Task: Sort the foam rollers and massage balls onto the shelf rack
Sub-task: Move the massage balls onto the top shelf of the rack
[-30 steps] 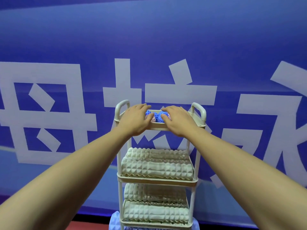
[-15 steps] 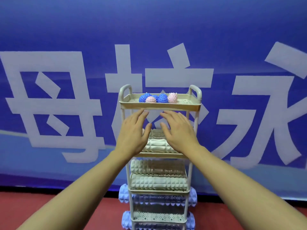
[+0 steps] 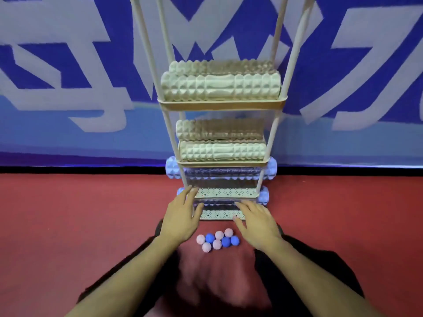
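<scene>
**Both hands low at the foot of the rack, balls on the floor**

The left hand (image 3: 182, 217) has a released grip — fingers straight, tips at the left post of the shelf rack (image 3: 220, 104) near its lowest tiers. The right hand (image 3: 255, 221) is likewise released, fingers spread over the front edge of the bottom perforated tier; whether they press it cannot be told. Neither hand holds anything.

Between the wrists, a cluster of spiky massage balls (image 3: 217, 241) — pink and blue — lies on the red floor (image 3: 68, 225), touching one another just in front of the rack. Above, cream foam rollers (image 3: 219, 88) fill two tiers in pairs, and pale blue rollers (image 3: 271, 170) stick out past the posts on the lower tiers. Behind stands a blue wall banner (image 3: 68, 76) with large white characters, a black strip at its base meeting the floor.

Half a second ago the hands were raised before the upper tiers, below the top tray with its four balls; the view has since dropped, the top tray has gone out of frame, and the floor cluster has come into sight.
</scene>
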{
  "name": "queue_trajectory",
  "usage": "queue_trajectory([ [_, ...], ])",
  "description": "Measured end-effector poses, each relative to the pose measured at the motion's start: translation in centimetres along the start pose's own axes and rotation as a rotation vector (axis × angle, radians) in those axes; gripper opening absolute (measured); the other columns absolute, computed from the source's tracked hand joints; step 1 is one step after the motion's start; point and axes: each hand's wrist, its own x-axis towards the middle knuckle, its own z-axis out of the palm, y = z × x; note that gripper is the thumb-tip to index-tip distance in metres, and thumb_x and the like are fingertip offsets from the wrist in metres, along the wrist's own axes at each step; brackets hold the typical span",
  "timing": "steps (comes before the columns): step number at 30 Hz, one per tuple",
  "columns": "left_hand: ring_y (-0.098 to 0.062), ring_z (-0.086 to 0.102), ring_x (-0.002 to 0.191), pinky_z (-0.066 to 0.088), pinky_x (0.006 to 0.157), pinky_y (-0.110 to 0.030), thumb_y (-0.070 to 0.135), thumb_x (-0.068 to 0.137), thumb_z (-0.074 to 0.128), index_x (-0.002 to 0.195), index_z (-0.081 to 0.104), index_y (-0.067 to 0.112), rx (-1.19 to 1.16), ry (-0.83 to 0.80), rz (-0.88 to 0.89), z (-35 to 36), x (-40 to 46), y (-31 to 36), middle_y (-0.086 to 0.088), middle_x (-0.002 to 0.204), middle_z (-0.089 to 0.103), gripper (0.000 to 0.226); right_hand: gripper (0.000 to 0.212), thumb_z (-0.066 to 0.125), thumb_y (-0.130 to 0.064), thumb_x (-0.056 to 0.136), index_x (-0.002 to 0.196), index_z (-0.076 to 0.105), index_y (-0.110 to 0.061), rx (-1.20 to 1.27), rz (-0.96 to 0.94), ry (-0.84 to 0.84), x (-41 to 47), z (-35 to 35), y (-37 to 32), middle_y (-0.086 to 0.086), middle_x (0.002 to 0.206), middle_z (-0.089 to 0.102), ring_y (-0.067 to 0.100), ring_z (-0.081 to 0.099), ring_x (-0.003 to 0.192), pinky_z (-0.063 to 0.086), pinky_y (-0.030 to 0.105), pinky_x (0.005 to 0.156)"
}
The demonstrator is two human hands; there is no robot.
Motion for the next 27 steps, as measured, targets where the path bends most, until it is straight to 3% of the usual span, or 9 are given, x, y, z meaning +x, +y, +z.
queue_trajectory([
  [7,-0.025,0.042,0.139,0.037,0.112,-0.04,0.048,0.102,0.044,0.153,0.038,0.023,-0.011,-0.318,-0.133,13.8,-2.0,-4.7,0.0,0.16,0.035,0.057,0.057,0.04,-0.054,0.1,0.152,0.037,-0.031,-0.002,0.153,-0.347,-1.5,13.7,4.8,-0.008,0.152,0.042,0.021,0.045,0.135,0.029,0.034,0.115],
  [13,-0.03,0.047,0.134,0.043,0.106,-0.042,0.042,0.102,0.048,0.151,0.04,0.021,-0.075,-0.498,-0.293,24.7,-3.9,-8.1,-0.002,0.154,0.04,0.054,0.06,0.045,-0.05,0.1,0.154,0.034,-0.026,0.057,0.251,-0.523,1.7,23.6,8.1,-0.003,0.155,0.04,0.025,0.046,0.135,0.037,0.038,0.11],
  [18,-0.028,0.039,0.142,0.038,0.113,-0.043,0.037,0.102,0.048,0.153,0.035,0.021,-0.139,-0.604,-0.387,31.5,-4.2,-11.6,0.0,0.161,0.03,0.056,0.063,0.047,-0.045,0.101,0.156,0.031,-0.022,0.05,0.231,-0.64,4.3,30.1,10.4,-0.004,0.166,0.021,0.025,0.034,0.145,0.034,0.036,0.114],
  [22,-0.028,0.039,0.141,0.041,0.108,-0.046,0.034,0.101,0.051,0.151,0.037,0.019,-0.164,-0.59,-0.39,34.8,-3.6,-13.8,0.002,0.162,0.028,0.055,0.064,0.051,-0.041,0.1,0.158,0.027,-0.025,0.098,0.236,-0.579,6.2,33.2,11.6,-0.011,0.169,0.01,0.025,0.035,0.145,0.037,0.039,0.114],
  [27,-0.024,0.04,0.14,0.045,0.105,-0.046,0.035,0.098,0.053,0.147,0.041,0.02,-0.138,-0.505,-0.384,36.6,-4.1,-14.8,0.005,0.16,0.033,0.052,0.063,0.055,-0.037,0.098,0.156,0.033,-0.025,0.137,0.255,-0.469,6.3,35.4,12.3,-0.006,0.161,0.031,0.023,0.039,0.139,0.036,0.037,0.112],
])
